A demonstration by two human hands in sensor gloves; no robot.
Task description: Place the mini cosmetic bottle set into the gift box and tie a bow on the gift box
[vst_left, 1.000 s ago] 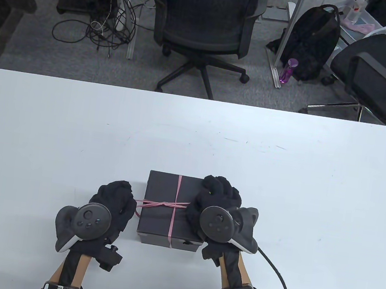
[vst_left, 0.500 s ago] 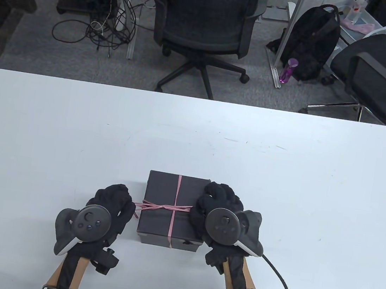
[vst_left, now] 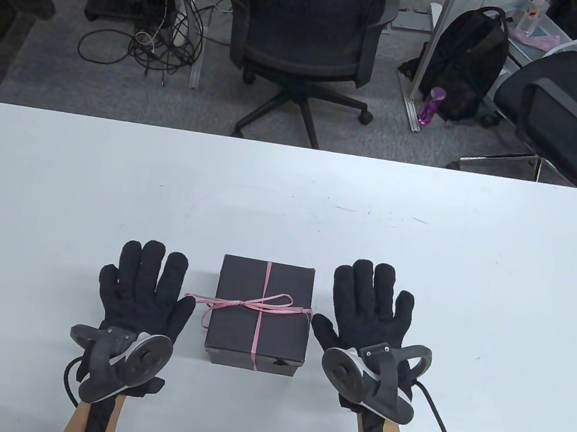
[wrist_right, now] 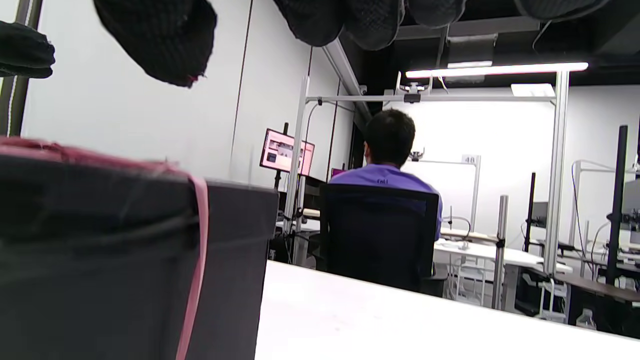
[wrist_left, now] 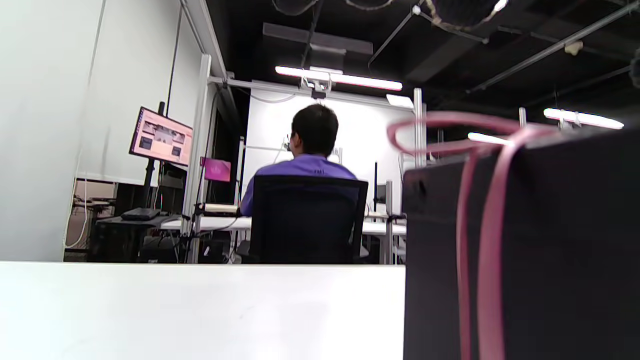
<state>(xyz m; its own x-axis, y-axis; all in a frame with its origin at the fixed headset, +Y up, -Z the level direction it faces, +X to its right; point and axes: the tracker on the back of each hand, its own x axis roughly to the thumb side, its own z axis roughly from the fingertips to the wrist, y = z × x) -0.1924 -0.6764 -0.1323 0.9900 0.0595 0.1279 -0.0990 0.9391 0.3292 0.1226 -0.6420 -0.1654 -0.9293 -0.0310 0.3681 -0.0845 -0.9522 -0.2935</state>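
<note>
A matt black cardboard gift box sits tied with a thin, satiny pink ribbon on a smooth white table. Fuzzy black knit cloth covers the left hand and the right hand, each strapped with a grey plastic tracker.

The closed gift box conceals its contents. In both wrist views the box is cut off by the frame edge. The right hand's fingertips are cropped at the top edge of the right wrist view.
</note>
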